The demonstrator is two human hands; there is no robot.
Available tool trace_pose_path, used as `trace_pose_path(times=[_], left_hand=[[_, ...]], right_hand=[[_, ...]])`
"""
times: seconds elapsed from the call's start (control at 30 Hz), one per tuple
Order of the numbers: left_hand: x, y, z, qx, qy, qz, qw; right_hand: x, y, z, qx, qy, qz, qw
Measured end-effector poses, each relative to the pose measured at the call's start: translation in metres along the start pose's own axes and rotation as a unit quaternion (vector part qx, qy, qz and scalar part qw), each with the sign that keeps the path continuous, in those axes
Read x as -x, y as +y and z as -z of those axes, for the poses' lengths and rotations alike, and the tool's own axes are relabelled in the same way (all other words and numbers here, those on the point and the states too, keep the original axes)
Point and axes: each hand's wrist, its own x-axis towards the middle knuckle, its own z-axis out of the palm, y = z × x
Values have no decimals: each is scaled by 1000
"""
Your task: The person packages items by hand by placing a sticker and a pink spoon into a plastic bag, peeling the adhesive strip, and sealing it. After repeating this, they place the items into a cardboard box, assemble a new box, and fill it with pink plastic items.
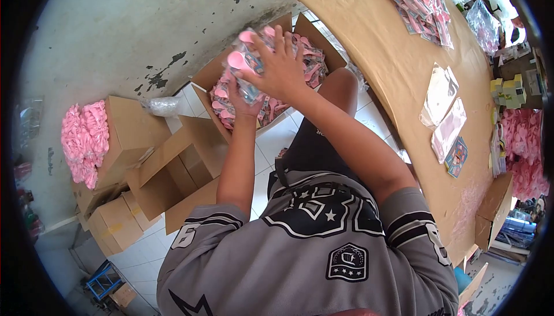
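Both my hands are over an open cardboard box [205, 78] that holds many clear packets with pink spoon-shaped items [311, 68]. Between them is a bunch of similar packets [249, 62]. My left hand [245, 104] supports the bunch from below, its fingers partly hidden behind the plastic. My right hand [283, 65] lies against the bunch's right side, fingers spread and pointing up, the thumb across the packets.
On the right, a brown-covered table [369, 33] carries a heap of pink packets [418, 7], clear bags [441, 94] and a printed card [457, 157]. At left are an open empty carton [173, 180], closed cartons [118, 221] and a pink bundle [85, 140] beside a box.
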Motion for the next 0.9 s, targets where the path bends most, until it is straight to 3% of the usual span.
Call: trace_pose_path(times=[0.07,0.17,0.3,0.4,0.47,0.6,0.67,0.77,0.9], left_hand=[[-4,-7,54,-36,57,31,997],[21,-2,119,-76,359,-11,930],[36,1,148,-121,346,-74,927],[13,-13,141,-172,335,-117,919],[-6,-16,104,-191,350,-145,906],[-20,-38,-29,-249,215,-177,928],[-20,-49,-102,-255,136,-204,935],[-14,-61,-189,-282,30,-206,936],[-24,-81,-254,-281,-59,-57,956]], right_hand=[[10,18,-5,5,-76,-43,996],[27,29,20,13,-117,-74,990],[33,26,71,-157,-50,-26,986],[3,14,118,-152,7,17,988],[-32,28,164,-140,30,-9,990],[-91,118,206,-10,124,-28,992],[-97,175,223,63,94,-113,987],[-99,265,242,166,110,-151,968],[-103,305,271,152,40,-216,963]])
